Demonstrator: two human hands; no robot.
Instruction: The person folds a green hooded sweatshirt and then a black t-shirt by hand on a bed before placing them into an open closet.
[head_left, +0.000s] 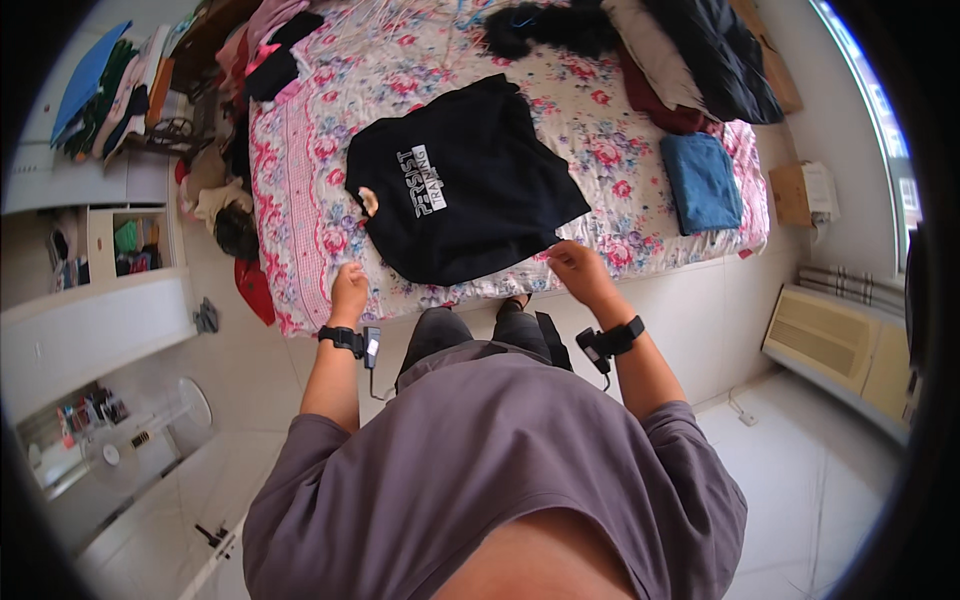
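Note:
A black shirt (480, 187) with a white print lies spread on a floral bedsheet (600, 187), its neck opening towards the left. At its near right edge is my right hand (577, 266), thumb and fingertips right against the hem; whether they pinch the cloth is unclear. My left hand (349, 289) hovers by the near edge of the bed, left of the shirt and apart from it. Its fingers are curled in, with nothing seen in them.
Folded blue denim (701, 184) rests on the bed's right side, below a heap of dark clothing (712, 60). Hangers (420, 19) lie at the far edge. Clothes (274, 75) are piled far left. An air conditioner (825, 330) stands to the right, a fan (109, 454) to the left.

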